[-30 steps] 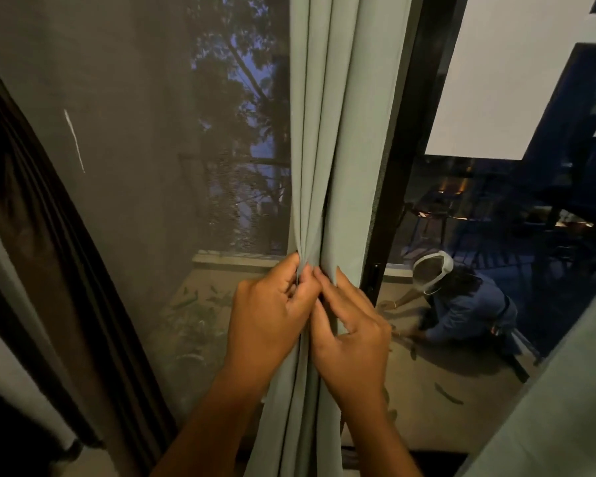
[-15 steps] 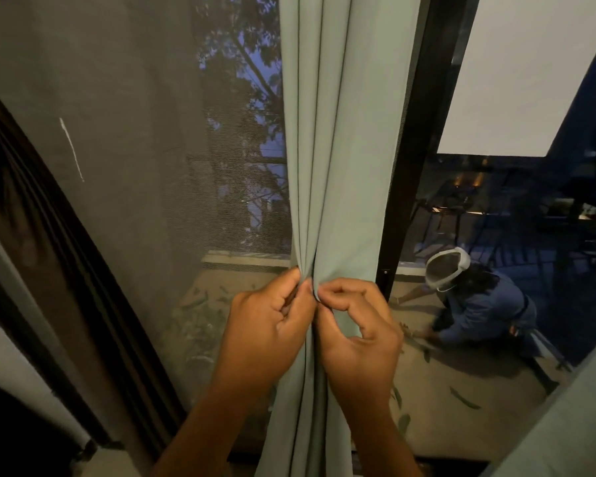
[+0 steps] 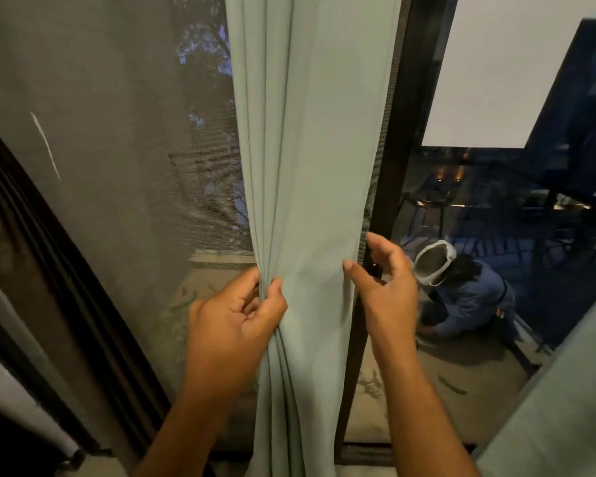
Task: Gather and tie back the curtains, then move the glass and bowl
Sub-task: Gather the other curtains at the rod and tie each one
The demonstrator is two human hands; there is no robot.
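A pale green curtain (image 3: 310, 139) hangs in folds down the middle of the view, in front of a window. My left hand (image 3: 236, 320) pinches several gathered folds at the curtain's left side. My right hand (image 3: 384, 284) is at the curtain's right edge, fingers spread and curled around the edge by the dark window frame (image 3: 398, 160), not closed on the cloth. Neither a glass nor a bowl is in view.
A grey mesh screen (image 3: 111, 139) covers the window pane on the left. A dark brown curtain (image 3: 31, 256) hangs at the far left. Another pale curtain (image 3: 565, 401) fills the bottom right corner. The right pane reflects a crouching person (image 3: 468, 297).
My right hand has left the pinched folds beside my left hand and moved right to the curtain's edge, opening up. The curtain now spreads wider between my hands.
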